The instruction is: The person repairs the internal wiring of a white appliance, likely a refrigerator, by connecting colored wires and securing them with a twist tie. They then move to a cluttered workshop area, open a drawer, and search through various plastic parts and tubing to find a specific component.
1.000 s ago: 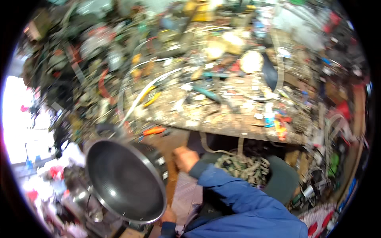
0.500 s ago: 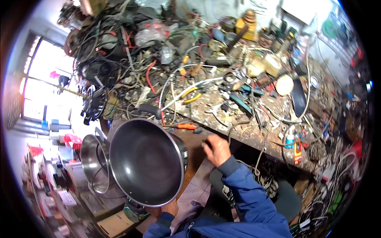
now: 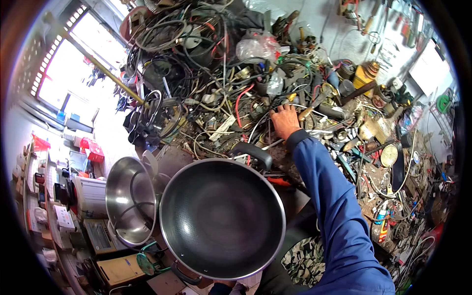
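Note:
A large dark-coated wok (image 3: 221,219) with a bright metal rim faces up at me, its black long handle (image 3: 253,153) at the far side and a small loop handle (image 3: 186,275) at the near side. Only a sliver of my left hand (image 3: 224,283) shows below the wok's near rim; its fingers are hidden behind the pan. My right hand (image 3: 285,122) reaches over the cluttered workbench beyond the wok's handle. Its fingers are spread and bent down among cables and small parts, close to a wooden-handled tool (image 3: 306,114). Nothing visible is held in it.
A shiny steel pot (image 3: 129,199) stands left of the wok. Tangled cables (image 3: 196,59) heap up at the far left of the bench. An orange-handled tool (image 3: 279,181) lies by the bench edge. Shelves (image 3: 54,196) line the left, and a yellow container (image 3: 365,76) stands at the back.
My right hand has moved from beside the wok's right rim out over the bench, its fingers now spread. The view has shifted, and the wok appears lower and further right.

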The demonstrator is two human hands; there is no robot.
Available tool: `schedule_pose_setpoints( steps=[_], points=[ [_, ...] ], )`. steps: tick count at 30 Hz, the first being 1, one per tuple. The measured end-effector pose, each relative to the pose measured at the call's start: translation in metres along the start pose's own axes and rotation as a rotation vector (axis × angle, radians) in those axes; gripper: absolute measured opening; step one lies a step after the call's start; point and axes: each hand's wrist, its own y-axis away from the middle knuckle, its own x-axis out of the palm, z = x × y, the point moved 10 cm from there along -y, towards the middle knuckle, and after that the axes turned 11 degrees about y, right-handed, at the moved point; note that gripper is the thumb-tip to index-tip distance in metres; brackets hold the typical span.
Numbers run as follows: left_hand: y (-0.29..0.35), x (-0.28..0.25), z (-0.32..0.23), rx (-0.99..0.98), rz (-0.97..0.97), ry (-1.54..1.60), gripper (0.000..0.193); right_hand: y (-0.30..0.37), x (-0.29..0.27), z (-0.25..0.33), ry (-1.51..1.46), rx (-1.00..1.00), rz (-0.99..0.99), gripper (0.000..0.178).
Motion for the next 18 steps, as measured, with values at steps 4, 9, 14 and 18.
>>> schedule_pose_setpoints(
  steps=[4, 9, 14, 18],
  points=[
    [-0.010, 0.000, 0.001, 0.001, 0.020, 0.036, 0.034, -0.005, -0.021, 0.005, 0.178, -0.128, -0.109, 0.018],
    [0.013, -0.008, 0.015, -0.052, -0.006, 0.060, 0.032, 0.001, -0.090, 0.018, 0.273, -0.215, 0.019, 0.015],
    [0.014, 0.000, 0.013, 0.054, 0.017, 0.157, 0.030, 0.139, -0.160, -0.121, 0.040, 0.354, 0.118, 0.012],
    [0.019, 0.004, 0.020, 0.095, 0.013, 0.272, 0.028, 0.356, -0.102, -0.166, -0.771, 0.722, 0.134, 0.017]
  ],
)
